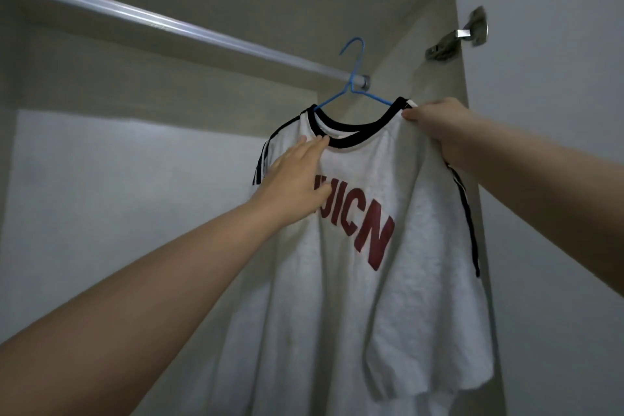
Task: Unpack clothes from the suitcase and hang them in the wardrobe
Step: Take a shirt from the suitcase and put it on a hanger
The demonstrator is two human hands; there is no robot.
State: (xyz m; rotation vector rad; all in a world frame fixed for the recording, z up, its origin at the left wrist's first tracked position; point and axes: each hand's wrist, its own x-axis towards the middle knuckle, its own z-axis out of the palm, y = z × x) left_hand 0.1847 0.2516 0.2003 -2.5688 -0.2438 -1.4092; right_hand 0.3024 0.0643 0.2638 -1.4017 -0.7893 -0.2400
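Observation:
A white T-shirt [354, 297] with a black collar, black sleeve stripes and dark red letters hangs on a blue hanger [354, 78]. The hanger's hook stands in front of the right end of the wardrobe rail [152, 20]; whether it rests on the rail I cannot tell. My right hand [442, 128] pinches the shirt's right shoulder by the collar. My left hand [297, 179] lies flat with fingers spread on the shirt's chest, just under the collar, covering the first letters. The suitcase is out of view.
The wardrobe's pale back wall [118, 196] fills the left. Its right side panel [435, 27] stands close behind the shirt. The open door [557, 179] is at the right, with a metal hinge [459, 35] near its top.

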